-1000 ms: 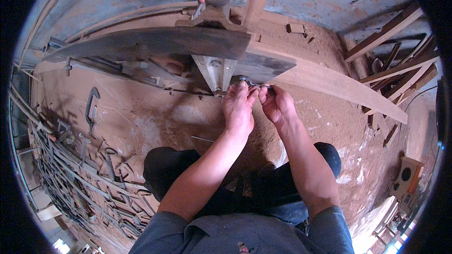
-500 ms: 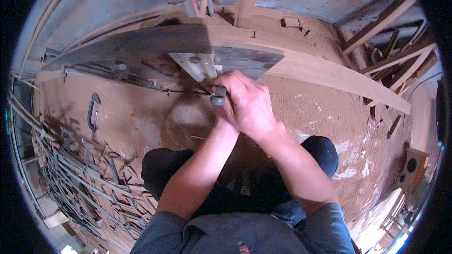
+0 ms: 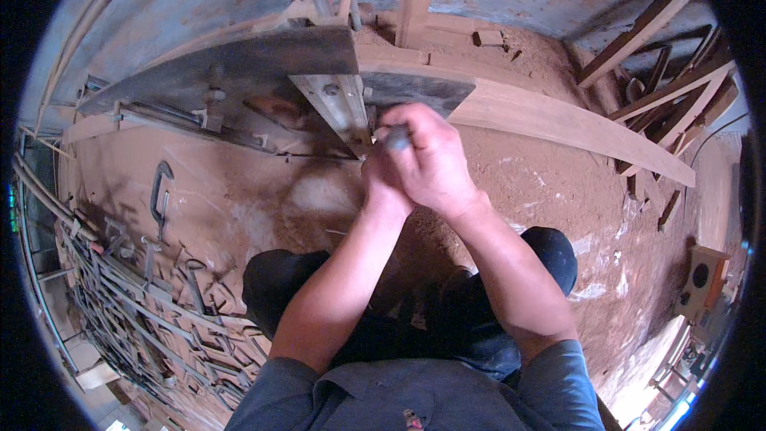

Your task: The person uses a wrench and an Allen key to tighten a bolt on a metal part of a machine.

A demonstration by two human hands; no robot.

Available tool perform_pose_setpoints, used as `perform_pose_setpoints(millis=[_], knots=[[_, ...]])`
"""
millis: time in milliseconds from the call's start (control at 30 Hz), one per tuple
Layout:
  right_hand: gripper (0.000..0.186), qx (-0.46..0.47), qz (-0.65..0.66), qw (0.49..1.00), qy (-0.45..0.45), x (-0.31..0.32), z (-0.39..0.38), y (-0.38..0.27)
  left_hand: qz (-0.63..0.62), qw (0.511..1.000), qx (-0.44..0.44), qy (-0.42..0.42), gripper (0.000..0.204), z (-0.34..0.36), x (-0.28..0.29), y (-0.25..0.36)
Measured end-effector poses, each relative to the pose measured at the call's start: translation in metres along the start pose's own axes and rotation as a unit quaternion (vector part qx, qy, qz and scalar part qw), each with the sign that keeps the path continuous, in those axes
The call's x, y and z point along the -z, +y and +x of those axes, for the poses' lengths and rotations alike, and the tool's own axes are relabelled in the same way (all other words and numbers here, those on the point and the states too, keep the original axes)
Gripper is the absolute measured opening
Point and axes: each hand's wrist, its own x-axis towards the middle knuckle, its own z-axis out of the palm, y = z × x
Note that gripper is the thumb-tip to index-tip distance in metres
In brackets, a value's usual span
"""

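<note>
Both hands are clasping together, right hand (image 3: 431, 161) covering left hand (image 3: 381, 183), gripping a small grey knob (image 3: 396, 138) at the metal rail (image 3: 339, 108)'s 5 o'clock end; the work looks midway.

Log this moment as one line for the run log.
right hand: gripping grey knob | left hand: beneath right, mostly hidden | metal rail: beside hands

Soft daylight, heavy fisheye bending, edges perhaps blurred

Both hands (image 3: 423, 164) grip a small grey part (image 3: 396, 138) against the metal bracket (image 3: 339, 108).
</note>
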Motion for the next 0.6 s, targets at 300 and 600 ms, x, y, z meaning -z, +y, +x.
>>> perform_pose_setpoints(millis=[300,600], knots=[[0.016,0.011,-0.050,0.998,-0.037,0.000,-0.031,-0.004,-0.226,0.961,0.025,-0.156,0.026,-0.005,0.028,-0.014],[0.026,-0.465,0.502,0.677,0.271,0.034,-0.047,0.060,0.082,0.980,-0.033,0.179,0.023,-0.011,-0.010,-0.006]])
